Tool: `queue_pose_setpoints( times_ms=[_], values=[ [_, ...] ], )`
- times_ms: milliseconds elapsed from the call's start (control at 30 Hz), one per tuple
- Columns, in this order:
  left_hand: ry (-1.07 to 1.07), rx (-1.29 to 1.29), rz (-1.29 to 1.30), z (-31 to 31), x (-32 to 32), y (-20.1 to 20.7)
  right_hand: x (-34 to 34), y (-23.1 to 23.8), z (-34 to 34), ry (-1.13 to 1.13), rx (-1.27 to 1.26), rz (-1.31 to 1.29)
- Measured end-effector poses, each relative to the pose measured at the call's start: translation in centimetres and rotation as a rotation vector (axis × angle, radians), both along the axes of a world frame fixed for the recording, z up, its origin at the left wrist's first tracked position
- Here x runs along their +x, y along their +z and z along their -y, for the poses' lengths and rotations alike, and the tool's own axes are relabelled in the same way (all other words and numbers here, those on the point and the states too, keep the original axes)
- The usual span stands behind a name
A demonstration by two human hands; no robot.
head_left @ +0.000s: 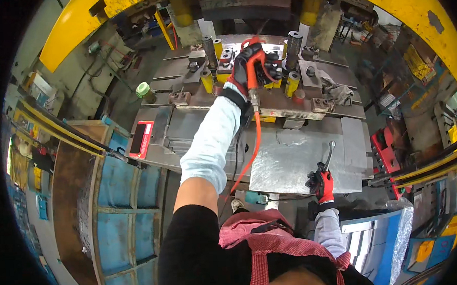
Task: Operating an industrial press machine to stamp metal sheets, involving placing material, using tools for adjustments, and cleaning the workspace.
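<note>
My left hand (239,71), in a black and red glove, reaches forward over the die set (273,107) on the press bed. Its fingers are wrapped round an orange air blow gun (252,84), whose nozzle is hidden; an orange hose (257,141) runs down from its metal fitting. Nearer to me on the right, my gloved right hand (322,184) grips a metal wrench (331,156), ring end pointing away over a bare steel plate (285,155). Dark guide posts (292,50) and yellow cylinders (291,84) stand around the left hand.
Yellow press framing (80,26) arches overhead. A red and black flat case (141,140) lies on the left of the table, near a green-capped bottle (144,91). A grey rag (338,93) sits at the right. Blue racking (115,183) stands left; a red rack (384,153) stands right.
</note>
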State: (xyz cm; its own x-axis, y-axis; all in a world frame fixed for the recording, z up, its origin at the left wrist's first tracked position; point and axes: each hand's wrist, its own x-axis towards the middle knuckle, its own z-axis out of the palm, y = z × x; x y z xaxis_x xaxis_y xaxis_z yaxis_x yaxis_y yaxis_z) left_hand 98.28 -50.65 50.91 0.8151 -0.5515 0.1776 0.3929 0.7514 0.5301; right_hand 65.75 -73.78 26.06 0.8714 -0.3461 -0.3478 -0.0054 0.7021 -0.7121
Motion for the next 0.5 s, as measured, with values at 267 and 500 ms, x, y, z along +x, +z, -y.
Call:
queue_pose_setpoints(
  times_ms=[267, 500],
  values=[
    [-0.154, -0.149, -0.097, -2.7, -0.3, 0.5, 0.1, 0.2, -0.5, -0.016, -0.111, -0.057],
    [0.105, -0.339, 0.007, -4.2, 0.4, -0.6, 0.5, 0.2, -0.4, 0.005, -0.147, -0.042]
  ],
)
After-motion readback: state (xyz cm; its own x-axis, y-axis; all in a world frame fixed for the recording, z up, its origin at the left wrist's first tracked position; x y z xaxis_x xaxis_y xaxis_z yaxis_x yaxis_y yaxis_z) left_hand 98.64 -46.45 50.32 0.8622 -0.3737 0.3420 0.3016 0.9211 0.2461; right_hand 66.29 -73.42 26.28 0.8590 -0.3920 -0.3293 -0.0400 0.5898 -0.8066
